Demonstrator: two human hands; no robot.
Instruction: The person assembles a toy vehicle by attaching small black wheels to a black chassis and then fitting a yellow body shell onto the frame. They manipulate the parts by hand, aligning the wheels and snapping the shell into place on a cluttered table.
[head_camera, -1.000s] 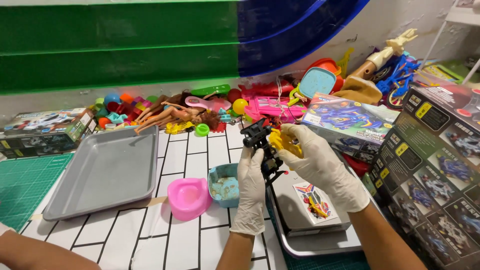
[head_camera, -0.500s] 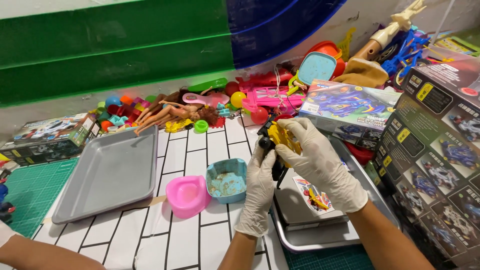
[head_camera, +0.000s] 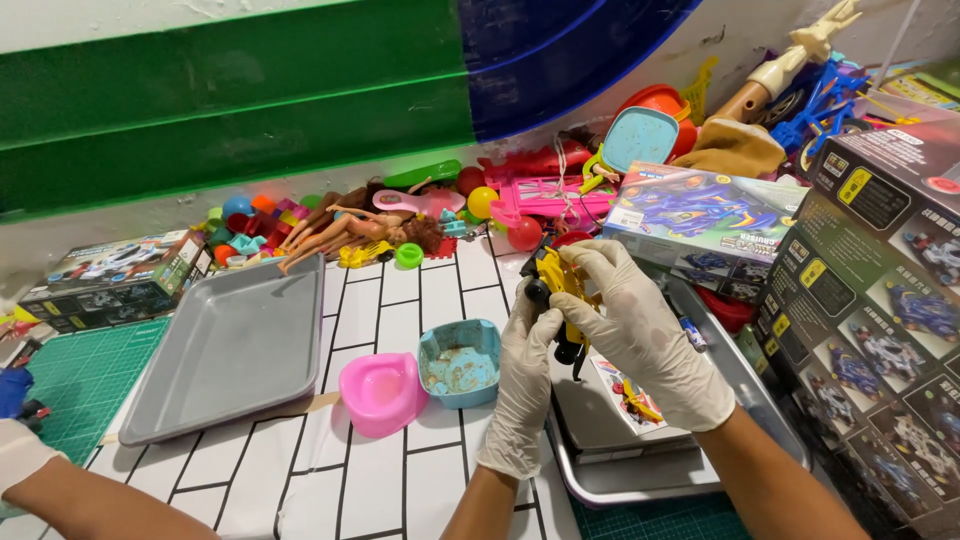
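Note:
Both my hands wear white gloves and hold a small yellow and black toy vehicle (head_camera: 556, 277) above the right metal tray (head_camera: 640, 482). My left hand (head_camera: 524, 372) grips its black lower part from the left. From above and the right, my right hand (head_camera: 640, 332) wraps over the yellow body. Under the toy a flat grey box with a sticker sheet (head_camera: 632, 398) lies in that tray. Just left of my left hand stand a blue bowl (head_camera: 458, 362) and a pink toy potty (head_camera: 382, 391).
A second grey tray (head_camera: 232, 350) lies at the left on the white tiled top. Dolls and small toys (head_camera: 360, 228) are piled along the wall. Boxed toy kits (head_camera: 880, 300) stack at the right. Another person's gloved forearm (head_camera: 60, 490) enters bottom left over a green mat (head_camera: 70, 380).
My hands have shifted slightly right and turned the toy, so more of its yellow body shows now. The view has moved closer.

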